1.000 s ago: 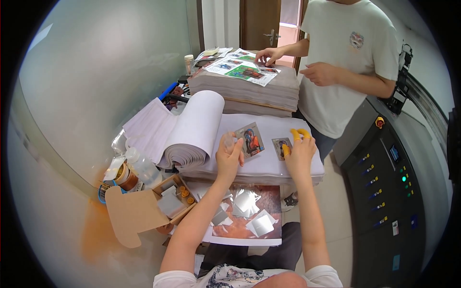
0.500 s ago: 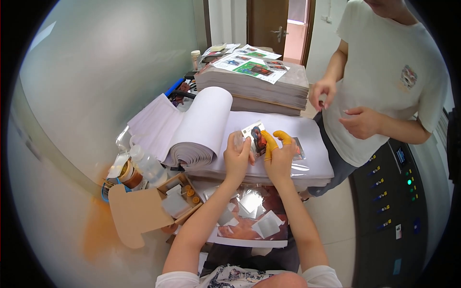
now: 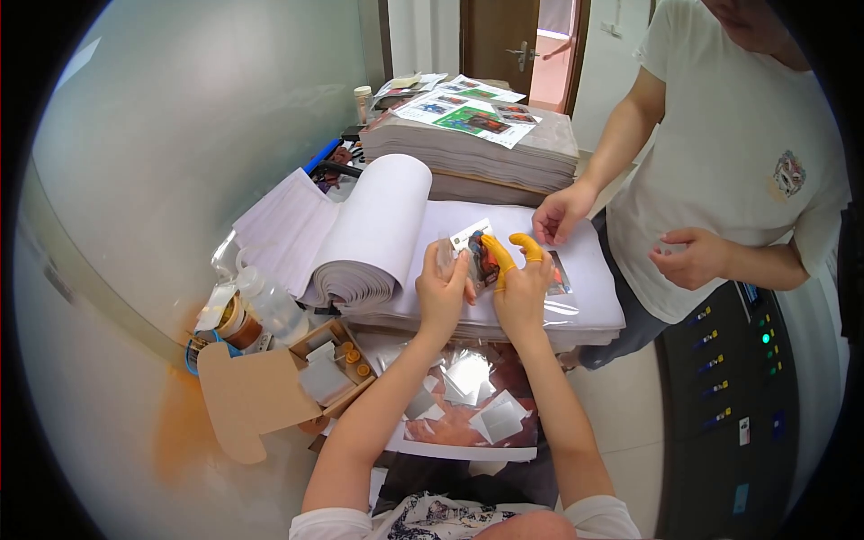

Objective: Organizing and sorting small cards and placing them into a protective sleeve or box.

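Holding a printed card (image 3: 478,259) by its left side, the left hand (image 3: 443,286) is closed on it. The right hand (image 3: 522,283), wearing yellow finger cots (image 3: 503,260), has thumb and forefinger parted; one fingertip lies over the card, but whether it grips I cannot tell. With this card as clock centre, an open cardboard box (image 3: 256,389) stands at eight o'clock, containing a grey-white packet (image 3: 326,380) and orange-yellow rolled cots (image 3: 352,356). At nine is a translucent squeeze bottle (image 3: 274,308); at eleven, a white-capped jar (image 3: 364,108). The surface, a stack of white sheets (image 3: 589,301), bears a second card (image 3: 558,274) at three. A brown door (image 3: 493,40) is at twelve, a dark machine cabinet (image 3: 729,468) at four.
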`<state>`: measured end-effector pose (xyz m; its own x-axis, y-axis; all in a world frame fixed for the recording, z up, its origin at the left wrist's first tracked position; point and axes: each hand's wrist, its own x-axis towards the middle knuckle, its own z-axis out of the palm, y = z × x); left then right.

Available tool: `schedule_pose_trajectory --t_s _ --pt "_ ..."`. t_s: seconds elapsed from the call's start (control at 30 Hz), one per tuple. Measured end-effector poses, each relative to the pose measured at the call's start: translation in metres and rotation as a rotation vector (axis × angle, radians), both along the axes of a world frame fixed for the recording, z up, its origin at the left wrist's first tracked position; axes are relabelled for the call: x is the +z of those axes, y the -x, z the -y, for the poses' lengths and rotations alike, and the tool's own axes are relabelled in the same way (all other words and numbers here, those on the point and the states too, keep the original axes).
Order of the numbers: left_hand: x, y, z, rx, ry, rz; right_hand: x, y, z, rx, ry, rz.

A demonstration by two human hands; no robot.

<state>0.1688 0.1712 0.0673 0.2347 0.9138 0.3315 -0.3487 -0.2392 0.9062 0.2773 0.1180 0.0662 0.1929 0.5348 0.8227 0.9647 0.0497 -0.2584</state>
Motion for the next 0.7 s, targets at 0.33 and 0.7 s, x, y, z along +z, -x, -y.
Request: schedule_pose_trajectory --t_s 0.33,0.7 --pt "0.0019 0.0014 0.0018 -0.014 0.019 -0.002 -0.0031 -0.001 0.0001 -0.022 0.016 0.0" --pt "0.0033 0.002 0.0021 -0.024 0.019 0.0 -0.006 -0.0024 -0.0008 -0.015 -0.008 0.012"
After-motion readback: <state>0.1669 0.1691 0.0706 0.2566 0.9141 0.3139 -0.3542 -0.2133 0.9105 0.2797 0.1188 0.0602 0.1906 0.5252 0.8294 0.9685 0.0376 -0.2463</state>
